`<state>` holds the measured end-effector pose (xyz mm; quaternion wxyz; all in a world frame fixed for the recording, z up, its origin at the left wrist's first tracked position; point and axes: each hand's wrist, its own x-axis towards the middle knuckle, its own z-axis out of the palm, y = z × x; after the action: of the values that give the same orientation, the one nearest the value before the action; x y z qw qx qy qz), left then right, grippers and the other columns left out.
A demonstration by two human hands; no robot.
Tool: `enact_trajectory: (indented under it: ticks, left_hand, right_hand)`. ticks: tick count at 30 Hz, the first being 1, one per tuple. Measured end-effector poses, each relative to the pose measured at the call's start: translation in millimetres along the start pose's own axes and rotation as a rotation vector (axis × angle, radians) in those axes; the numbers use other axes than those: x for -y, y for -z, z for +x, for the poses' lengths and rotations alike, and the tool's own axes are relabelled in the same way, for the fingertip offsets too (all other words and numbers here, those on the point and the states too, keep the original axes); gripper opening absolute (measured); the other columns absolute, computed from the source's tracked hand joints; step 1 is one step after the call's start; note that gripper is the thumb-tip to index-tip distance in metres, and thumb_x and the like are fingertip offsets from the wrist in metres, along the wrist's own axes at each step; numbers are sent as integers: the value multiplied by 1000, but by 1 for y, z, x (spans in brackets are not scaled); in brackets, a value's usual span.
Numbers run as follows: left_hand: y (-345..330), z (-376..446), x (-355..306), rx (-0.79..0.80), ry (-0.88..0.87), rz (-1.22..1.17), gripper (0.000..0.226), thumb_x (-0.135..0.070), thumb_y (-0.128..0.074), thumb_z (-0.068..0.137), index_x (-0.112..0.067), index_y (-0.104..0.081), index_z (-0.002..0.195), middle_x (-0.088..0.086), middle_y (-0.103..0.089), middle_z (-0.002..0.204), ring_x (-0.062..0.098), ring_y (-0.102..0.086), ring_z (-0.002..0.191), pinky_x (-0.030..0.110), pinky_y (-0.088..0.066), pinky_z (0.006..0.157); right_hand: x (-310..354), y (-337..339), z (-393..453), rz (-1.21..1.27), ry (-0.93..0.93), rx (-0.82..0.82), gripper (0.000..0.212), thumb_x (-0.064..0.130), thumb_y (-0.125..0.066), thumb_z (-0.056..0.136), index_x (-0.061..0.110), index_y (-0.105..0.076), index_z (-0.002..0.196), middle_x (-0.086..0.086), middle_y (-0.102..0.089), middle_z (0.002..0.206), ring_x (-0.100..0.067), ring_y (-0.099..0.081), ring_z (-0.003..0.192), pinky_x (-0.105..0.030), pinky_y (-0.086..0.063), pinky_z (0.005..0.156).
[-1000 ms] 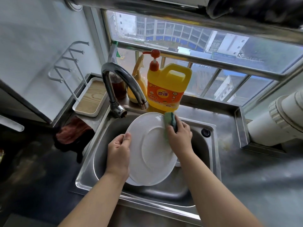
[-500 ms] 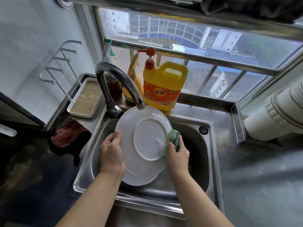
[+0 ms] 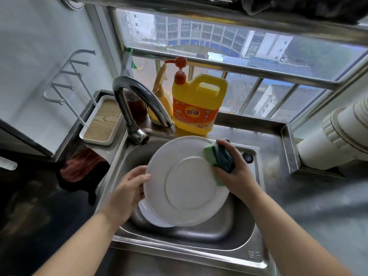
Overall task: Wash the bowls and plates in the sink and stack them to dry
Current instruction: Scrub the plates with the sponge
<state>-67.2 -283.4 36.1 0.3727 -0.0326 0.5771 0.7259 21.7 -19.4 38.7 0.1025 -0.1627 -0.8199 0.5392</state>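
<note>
A white plate (image 3: 185, 188) is held tilted over the steel sink (image 3: 199, 234), its underside with the foot ring facing me. My left hand (image 3: 127, 188) grips its left rim. My right hand (image 3: 233, 172) grips a green sponge (image 3: 220, 158) with a dark scouring side and presses it against the plate's upper right rim. Under the held plate, the edge of another white dish (image 3: 151, 215) shows in the basin; the rest of it is hidden.
The curved tap (image 3: 139, 100) arches over the sink's back left. A yellow detergent jug (image 3: 196, 104) and a spray bottle (image 3: 161, 96) stand behind it. A white tray with hooks (image 3: 101, 122) and a red-brown cloth (image 3: 81, 166) sit left. Steel counter (image 3: 318, 206) lies right.
The sponge slid down the plate's right side and then back up to its upper right rim. The plate tipped slightly and my left hand shifted lower on the left rim.
</note>
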Motion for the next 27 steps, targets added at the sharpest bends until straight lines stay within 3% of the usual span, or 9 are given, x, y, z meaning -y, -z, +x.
enact_trajectory:
  ticks: [4, 7, 8, 12, 14, 17, 20, 24, 27]
  left_hand:
    - [-16, 18, -27, 81, -15, 197, 24, -30, -71, 73, -15, -73, 91, 7, -70, 88, 20, -66, 78, 30, -50, 69]
    - [-31, 26, -36, 22, -70, 207, 30, -38, -67, 83, -12, -71, 98, 9, -71, 91, 21, -65, 79, 31, -53, 70]
    - [-36, 27, -35, -15, -100, 209, 32, -39, -62, 82, -11, -70, 97, 10, -69, 89, 22, -63, 77, 32, -52, 68]
    - [-60, 19, -20, -81, -167, 232, 28, -32, -52, 95, -8, -65, 85, 6, -64, 72, 18, -57, 64, 29, -48, 57]
    - [-72, 13, -14, -126, -215, 245, 28, -28, -51, 97, -8, -63, 81, 2, -64, 67, 14, -58, 61, 25, -48, 53]
    - [-78, 8, -10, -200, -270, 243, 33, -29, -50, 98, -5, -63, 80, 4, -60, 65, 15, -53, 58, 25, -44, 52]
    - [-75, 5, -7, -274, -259, 147, 37, -30, -48, 99, -6, -58, 73, 6, -50, 60, 18, -43, 54, 27, -36, 50]
    - [-71, 7, -4, -346, -252, -6, 34, -29, -51, 98, -9, -52, 70, 9, -41, 65, 23, -35, 63, 31, -31, 58]
    - [-68, 5, -1, -375, -232, -67, 33, -31, -52, 98, -14, -54, 69, 10, -47, 72, 25, -41, 72, 37, -36, 65]
  right_hand:
    - [18, 5, 7, -281, 182, 80, 68, 24, -67, 74, 51, -40, 130, 3, -48, 120, -7, -48, 104, 0, -37, 85]
    - [26, 2, 8, -344, 183, 35, 66, 26, -67, 79, 45, -38, 136, -1, -48, 125, -10, -46, 105, 1, -34, 85]
    - [29, -1, 7, -359, 152, 9, 65, 27, -67, 83, 44, -37, 139, -3, -45, 132, -12, -45, 111, -3, -33, 91]
    - [48, -33, 1, -399, 3, -94, 62, 44, -54, 93, 42, -25, 147, -2, -17, 156, -24, -20, 142, -41, -26, 114]
    - [57, -47, 1, -403, -24, -185, 61, 47, -47, 94, 39, -21, 149, -3, -17, 156, -22, -15, 143, -44, -19, 117]
    - [54, -50, 11, -303, -126, -269, 58, 47, -43, 96, 38, -21, 150, -4, -24, 153, -24, -17, 140, -44, -17, 115]
    - [32, -40, 28, -129, -369, -287, 57, 48, -42, 96, 36, -24, 149, -7, -29, 150, -30, -23, 137, -50, -24, 113]
    - [5, -41, 27, 90, -551, -323, 57, 48, -44, 93, 38, -30, 147, -6, -39, 144, -26, -40, 126, -47, -35, 106]
    - [-7, -53, 9, 185, -613, -365, 53, 46, -46, 92, 39, -33, 143, -3, -46, 137, -21, -48, 113, -46, -39, 103]
